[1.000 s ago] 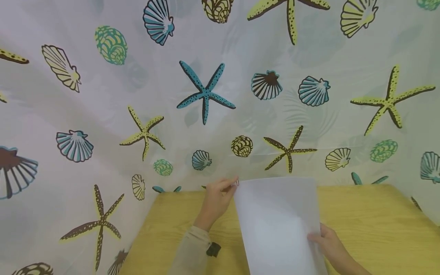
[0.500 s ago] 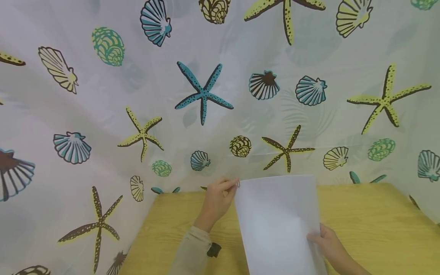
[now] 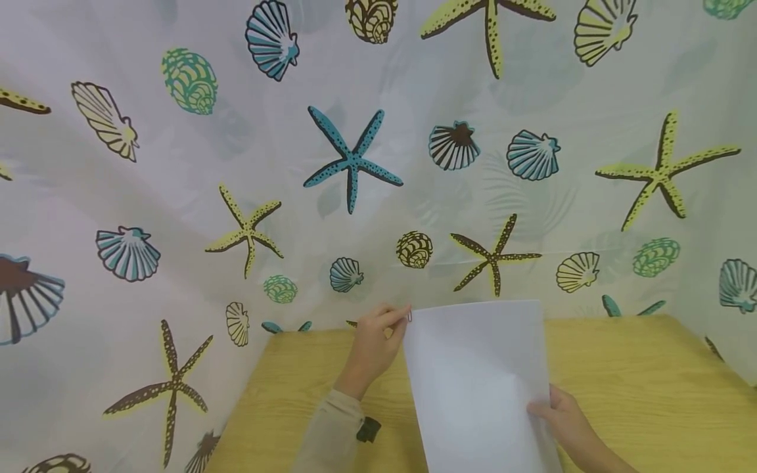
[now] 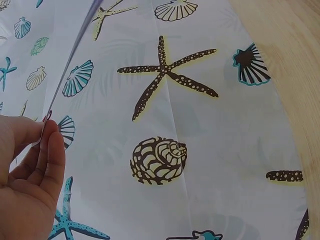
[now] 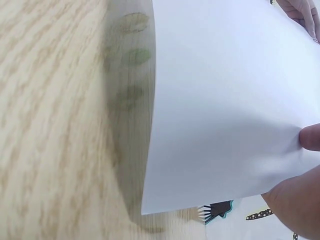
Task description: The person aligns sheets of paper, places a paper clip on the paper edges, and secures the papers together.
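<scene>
A white sheet of paper [image 3: 473,381] is held up in front of me, tilted, its top edge near the back of the table. At its upper left corner, my left hand [image 3: 372,341] pinches a small reddish paper clip [image 3: 409,315] between thumb and fingertips. The left wrist view has the paper nearly edge-on, with the clip [image 4: 48,116] at the fingertips. Lower down, my right hand [image 3: 568,427] grips the right edge, thumb on the near face and fingers hidden behind. The right wrist view shows the paper [image 5: 215,100] bent slightly by the thumb [image 5: 311,137].
A light wooden table [image 3: 627,374] lies under the hands. White cloth [image 3: 378,79] printed with starfish and shells hangs behind the table and along both sides. A black device [image 3: 368,429] sits at the left wrist, below a beige sleeve [image 3: 331,427].
The head view has shifted very slightly. Both hands keep nearly the same hold on the paper, and the clip stays at its upper left corner.
</scene>
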`<act>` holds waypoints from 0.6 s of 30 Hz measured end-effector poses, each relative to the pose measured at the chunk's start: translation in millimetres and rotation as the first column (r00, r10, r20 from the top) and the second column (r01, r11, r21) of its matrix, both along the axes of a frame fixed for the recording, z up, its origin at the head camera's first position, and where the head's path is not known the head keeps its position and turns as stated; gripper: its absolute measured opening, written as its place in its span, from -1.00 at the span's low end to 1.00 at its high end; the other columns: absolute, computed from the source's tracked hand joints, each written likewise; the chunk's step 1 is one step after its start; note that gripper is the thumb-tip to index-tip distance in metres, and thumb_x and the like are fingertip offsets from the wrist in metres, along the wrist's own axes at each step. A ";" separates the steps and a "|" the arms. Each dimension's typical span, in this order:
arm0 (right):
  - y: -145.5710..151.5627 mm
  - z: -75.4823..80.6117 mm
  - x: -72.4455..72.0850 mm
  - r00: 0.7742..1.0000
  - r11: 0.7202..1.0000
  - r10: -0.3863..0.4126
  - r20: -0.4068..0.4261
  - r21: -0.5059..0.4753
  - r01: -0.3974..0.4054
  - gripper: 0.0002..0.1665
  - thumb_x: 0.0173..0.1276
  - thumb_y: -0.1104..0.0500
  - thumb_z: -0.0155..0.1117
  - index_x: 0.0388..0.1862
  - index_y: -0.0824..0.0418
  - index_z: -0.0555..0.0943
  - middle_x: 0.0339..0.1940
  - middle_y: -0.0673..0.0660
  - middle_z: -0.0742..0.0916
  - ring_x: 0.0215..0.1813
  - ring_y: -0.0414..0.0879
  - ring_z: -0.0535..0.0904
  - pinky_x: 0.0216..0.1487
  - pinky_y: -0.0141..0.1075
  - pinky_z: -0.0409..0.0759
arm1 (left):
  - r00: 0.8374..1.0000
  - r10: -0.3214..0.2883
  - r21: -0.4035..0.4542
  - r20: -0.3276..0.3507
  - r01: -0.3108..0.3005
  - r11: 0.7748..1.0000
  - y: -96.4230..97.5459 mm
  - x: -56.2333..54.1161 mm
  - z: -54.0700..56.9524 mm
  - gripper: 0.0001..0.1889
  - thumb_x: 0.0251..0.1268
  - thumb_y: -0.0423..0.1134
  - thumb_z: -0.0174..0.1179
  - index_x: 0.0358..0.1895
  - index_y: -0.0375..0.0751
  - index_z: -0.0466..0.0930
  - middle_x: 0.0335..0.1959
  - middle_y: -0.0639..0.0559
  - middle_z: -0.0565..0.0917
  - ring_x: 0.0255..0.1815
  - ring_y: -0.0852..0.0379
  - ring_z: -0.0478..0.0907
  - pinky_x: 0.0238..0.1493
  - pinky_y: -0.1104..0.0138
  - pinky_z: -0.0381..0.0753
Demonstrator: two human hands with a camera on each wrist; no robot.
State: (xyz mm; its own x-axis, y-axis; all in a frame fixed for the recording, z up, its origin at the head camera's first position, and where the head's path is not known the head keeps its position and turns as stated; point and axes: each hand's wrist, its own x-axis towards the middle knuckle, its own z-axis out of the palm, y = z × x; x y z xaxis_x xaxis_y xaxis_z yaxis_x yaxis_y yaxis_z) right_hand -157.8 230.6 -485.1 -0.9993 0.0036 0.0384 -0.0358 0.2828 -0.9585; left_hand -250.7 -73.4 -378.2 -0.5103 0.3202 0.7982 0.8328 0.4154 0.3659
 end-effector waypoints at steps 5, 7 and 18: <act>1.2 -0.5 -1.0 1.000 1.000 -0.012 0.004 -0.013 0.012 -0.46 0.32 0.40 0.03 0.24 0.64 0.24 0.17 0.48 0.49 -0.06 -0.40 0.43 -0.02 -0.36 0.42 | 1.000 0.009 -0.006 0.011 -0.009 1.000 1.7 -3.2 0.2 -0.75 0.18 -0.52 0.19 -0.07 -0.34 0.67 -0.39 0.04 0.62 -0.41 0.26 0.53 -0.35 0.50 0.56; 1.8 -0.3 -2.3 1.000 1.000 -0.015 0.010 -0.003 0.015 -0.45 0.33 0.39 0.02 0.25 0.64 0.24 0.18 0.48 0.48 0.00 -0.30 0.46 0.02 -0.31 0.44 | 1.000 0.008 -0.002 0.009 -0.008 1.000 2.3 -5.4 -0.2 -0.75 0.17 -0.52 0.19 -0.08 -0.34 0.67 -0.40 0.05 0.62 -0.42 0.26 0.53 -0.34 0.50 0.56; 1.8 5.7 -8.0 0.999 0.999 -0.029 0.039 0.017 0.029 -0.43 0.35 0.40 -0.02 0.27 0.66 0.17 0.26 0.53 0.38 0.29 0.37 0.28 0.24 0.15 0.29 | 1.000 -0.021 0.069 0.019 0.019 0.997 5.7 -16.9 1.4 -0.81 0.16 -0.49 0.22 -0.15 -0.30 0.63 -0.39 -0.02 0.66 -0.44 0.21 0.57 -0.32 0.45 0.61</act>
State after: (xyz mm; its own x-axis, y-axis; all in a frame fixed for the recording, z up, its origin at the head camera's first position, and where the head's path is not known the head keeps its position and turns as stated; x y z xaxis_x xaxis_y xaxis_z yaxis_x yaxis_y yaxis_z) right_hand -165.7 232.4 -479.4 -0.9995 0.0322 -0.0005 0.0101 0.2993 -0.9541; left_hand -267.7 -67.8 -376.9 -0.5205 0.2752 0.8083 0.8329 0.3721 0.4097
